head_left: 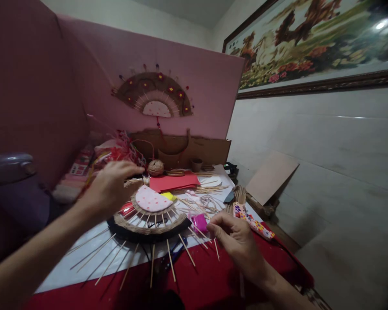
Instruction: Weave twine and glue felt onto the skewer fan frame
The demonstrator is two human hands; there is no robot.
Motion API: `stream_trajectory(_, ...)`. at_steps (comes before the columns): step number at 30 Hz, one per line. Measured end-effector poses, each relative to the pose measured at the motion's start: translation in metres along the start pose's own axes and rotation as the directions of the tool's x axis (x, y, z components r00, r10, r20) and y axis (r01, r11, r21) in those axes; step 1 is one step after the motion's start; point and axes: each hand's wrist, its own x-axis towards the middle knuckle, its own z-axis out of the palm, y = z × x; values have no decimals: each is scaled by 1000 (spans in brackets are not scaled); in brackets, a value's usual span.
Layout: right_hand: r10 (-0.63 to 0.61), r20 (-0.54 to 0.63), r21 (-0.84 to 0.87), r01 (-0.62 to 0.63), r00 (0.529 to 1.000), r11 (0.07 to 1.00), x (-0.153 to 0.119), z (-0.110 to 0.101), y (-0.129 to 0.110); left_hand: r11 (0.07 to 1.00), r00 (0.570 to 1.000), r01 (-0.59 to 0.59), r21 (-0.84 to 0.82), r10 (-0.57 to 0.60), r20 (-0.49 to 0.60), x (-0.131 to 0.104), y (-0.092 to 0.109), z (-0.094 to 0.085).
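Observation:
A half-round fan frame (148, 230) lies on the table, with thin wooden sticks (170, 260) spreading past its rope-covered, black-edged arc. Its inner half-disc (152, 199) is pale pink with red dots. My left hand (116, 183) is raised over the fan's far left side, fingers bent together; a small dark thing shows at the fingertips, too unclear to name. At the fan's right, my right hand (234, 234) is closed in a pinch close to a bright pink packet (199, 222). What the pinch holds, if anything, is too small to make out.
Behind the fan lie red sheets (174, 181), a twine ball (155, 167) and loose sticks. A flowered strip (254, 221) lies at right. A finished-looking fan (157, 94) hangs on the pink panel (210, 86). A purple container (16, 193) stands at left.

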Motion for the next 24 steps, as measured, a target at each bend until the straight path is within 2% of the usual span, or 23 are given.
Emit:
stream_trajectory(1, -15, 16, -35, 16, 1000, 999, -3, 2, 0, 999, 999, -40, -24, 40, 17, -22, 6, 5)
stream_trajectory(3, -24, 40, -80, 27, 999, 996, -10, 6, 1, 995, 998, -20, -99, 26, 62, -61, 13, 10)
stream_trajectory(5, -22, 57, -109, 28, 998, 994, -16, 10, 3, 984, 994, 103, -145, -96, 55, -90, 12, 9)
stream_trajectory(8, -22, 48, -140, 28, 999, 990, -26, 17, 6, 934, 951, 307, -185, -291, 108, -111, -3, 2)
stream_trajectory(11, -52, 26, -216, 57, 998, 975, -32, 26, 8, 872, 882, 470, -135, -457, 114, -119, -24, -1)
stream_trajectory(15, -94, 73, -358, 114, 993, 927, -19, 35, 4, 829, 830, 552, -90, -534, 161, -123, -44, 2)
stream_trajectory(17, -75, 108, -399, 112, 991, 910, -1, 39, 4, 819, 815, 567, -87, -542, 206, -121, -51, 5)
stream_trajectory(20, 13, 174, -431, 64, 985, 900, 37, 47, 7, 840, 826, 534, -98, -494, 271, -115, -60, 8)
stream_trajectory(24, 79, 218, -455, 30, 973, 890, 88, 72, 18, 852, 823, 523, -30, -495, 278, -111, -69, 16)
